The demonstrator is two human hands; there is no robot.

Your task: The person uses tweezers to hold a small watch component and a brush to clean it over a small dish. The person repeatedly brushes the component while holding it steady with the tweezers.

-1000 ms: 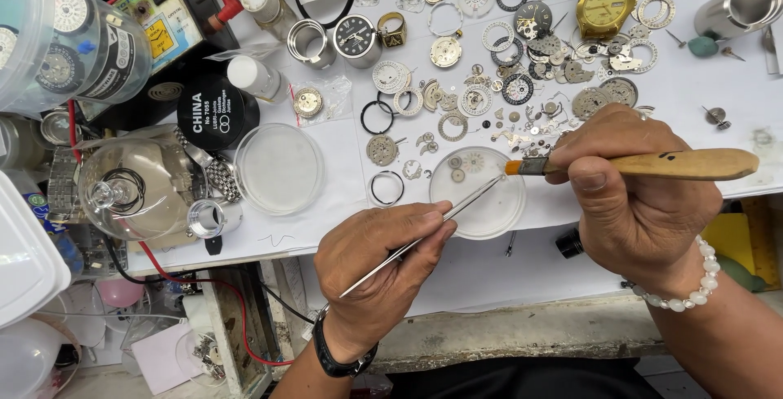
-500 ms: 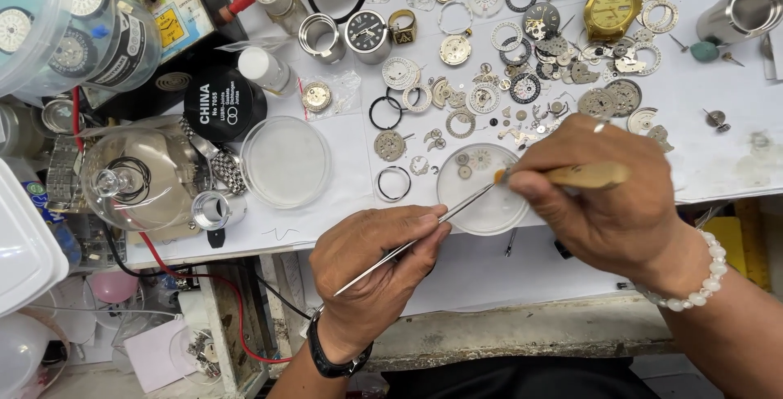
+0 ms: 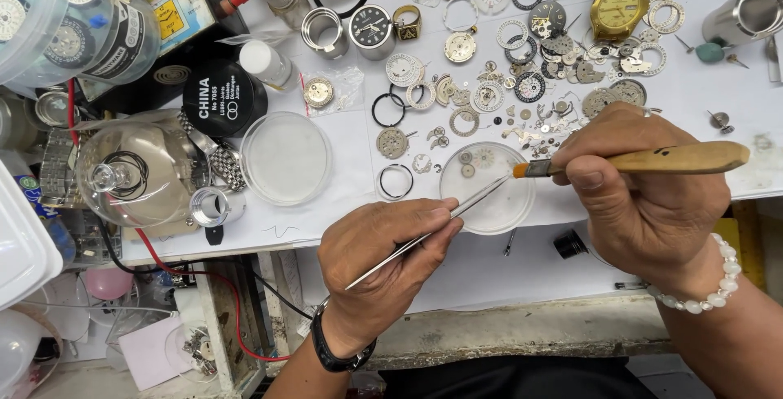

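Nearest the camera: left hand (image 3: 383, 264), black wristband, fingers pinched narrow round thin steel tweezers (image 3: 428, 236), held pencil-style so the tips reach up over the near edge of the shallow clear glass dish (image 3: 489, 189). Likely that low angle keeps the tips steady over the tiny parts. Right hand (image 3: 644, 195), white bead bracelet on the wrist, closed round a wooden-handled small brush (image 3: 652, 158), handle lying sideways, orange-ferruled tip meeting the tweezer tips just above the dish's right rim. Cannot tell whether anything is held between the tweezer tips, too small.

Inside that dish: three small round metal wheels (image 3: 473, 160), grouped at the far side, apart from the tool tips.

Left of it, a second clear round dish (image 3: 285, 158), nothing visible in it. So two dishes on the white paper-covered bench (image 3: 342, 211). Between the dishes, one thin black ring (image 3: 397, 182).

Further left, a glass dome cover (image 3: 134, 175) over parts, probably against dust. One round black tin (image 3: 224, 99) behind it.

Far side: a dense scatter of watch plates, rings and gears (image 3: 506, 93), too many to count. One gold-coloured wristwatch (image 3: 620, 7) at the back right, one black-dialled watch case (image 3: 371, 28) at the back centre.
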